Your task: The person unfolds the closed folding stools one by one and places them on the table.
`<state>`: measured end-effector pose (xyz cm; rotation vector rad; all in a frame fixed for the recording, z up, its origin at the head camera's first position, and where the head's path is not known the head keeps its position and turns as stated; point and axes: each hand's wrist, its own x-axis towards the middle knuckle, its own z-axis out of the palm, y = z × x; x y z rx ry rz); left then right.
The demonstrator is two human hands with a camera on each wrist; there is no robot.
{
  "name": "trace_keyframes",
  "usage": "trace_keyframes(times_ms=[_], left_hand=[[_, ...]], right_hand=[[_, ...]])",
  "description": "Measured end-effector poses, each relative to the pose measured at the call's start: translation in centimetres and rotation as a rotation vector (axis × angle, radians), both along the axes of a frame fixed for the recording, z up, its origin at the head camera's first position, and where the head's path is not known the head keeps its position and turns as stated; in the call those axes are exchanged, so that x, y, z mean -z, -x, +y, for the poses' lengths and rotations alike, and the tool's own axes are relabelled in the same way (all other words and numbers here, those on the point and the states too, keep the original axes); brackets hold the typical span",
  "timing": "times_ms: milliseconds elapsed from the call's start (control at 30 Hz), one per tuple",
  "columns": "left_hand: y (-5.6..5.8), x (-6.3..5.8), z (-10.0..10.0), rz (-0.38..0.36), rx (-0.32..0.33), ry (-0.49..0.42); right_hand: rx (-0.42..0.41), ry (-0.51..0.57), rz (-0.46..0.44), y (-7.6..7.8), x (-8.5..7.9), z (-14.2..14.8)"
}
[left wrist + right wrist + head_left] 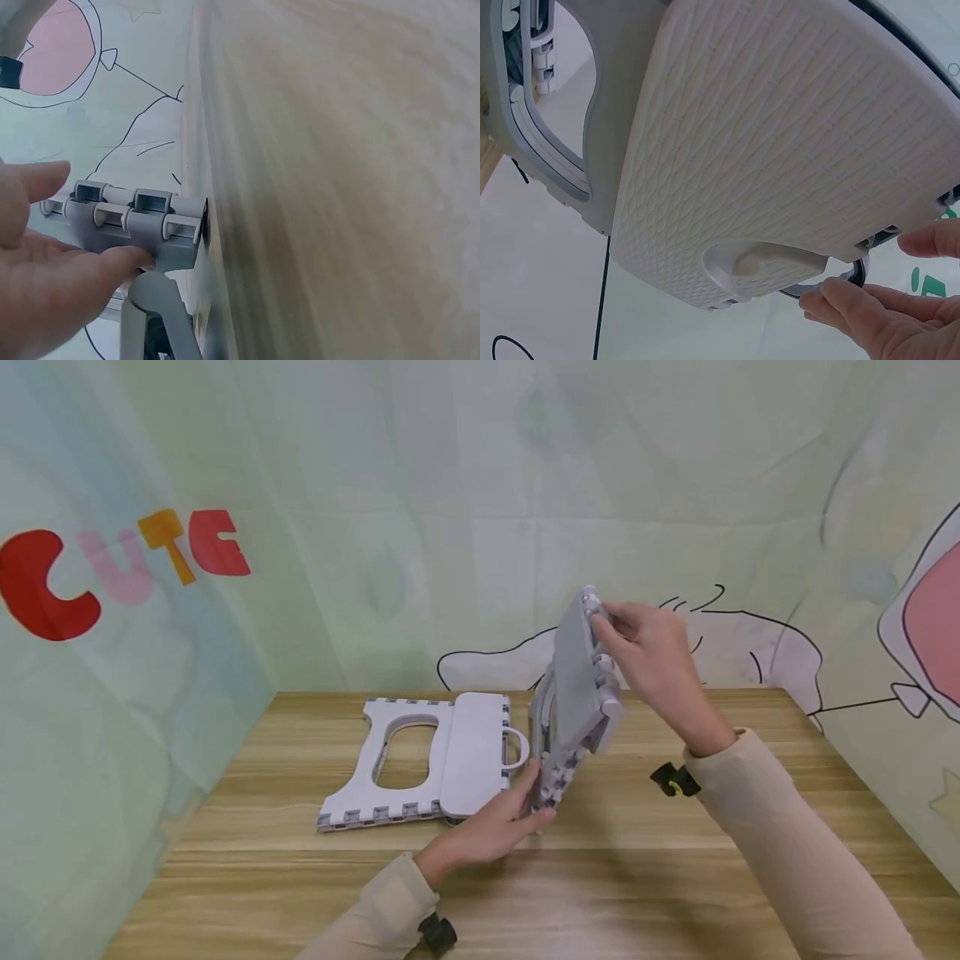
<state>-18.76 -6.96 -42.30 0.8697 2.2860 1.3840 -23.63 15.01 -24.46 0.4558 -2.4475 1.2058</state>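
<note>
A folding step stool [577,685], pale grey, stands tilted on edge above the table's middle, its panels partly angled apart. Around its upper edge, by the carry handle [855,274], the fingers and thumb of my right hand [652,652] grip it. Low down, my left hand [491,827] holds the stool's lower end between thumb and fingers, beside the hinge row [127,210]. The right wrist view shows the woven-textured top panel [780,135] and an oval leg opening. To the left, a second folding stool [472,752] lies folded flat, its loop handle facing right.
The wood-grain table [247,877] extends under both stools. A printed cloth backdrop [480,527] with cartoon drawings and coloured letters hangs behind and at the sides. Black clips [437,935] are at both sleeve cuffs.
</note>
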Motion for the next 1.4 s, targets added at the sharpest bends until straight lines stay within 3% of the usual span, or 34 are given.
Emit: trace_keyframes(times_ms=[400, 533, 733, 1100, 1400], left_hand=[[0.4, -0.2, 0.3, 0.054, -0.092, -0.087], [0.6, -0.3, 0.4, 0.097, -0.114, -0.085], [0.8, -0.6, 0.6, 0.178, -0.200, -0.020], [0.9, -1.0, 0.7, 0.119, -0.231, -0.186], [1.1, -0.8, 0.7, 0.056, -0.230, -0.223]], right_hand=[[-0.021, -0.026, 0.002, 0.1, -0.2, -1.0], [-0.019, -0.023, -0.014, 0.1, -0.2, -1.3], [-0.029, -0.034, -0.014, 0.4, -0.2, -1.7], [-0.033, -0.025, -0.017, 0.5, -0.1, -2.4], [-0.068, 0.003, -0.003, 0.5, 0.0, -2.7]])
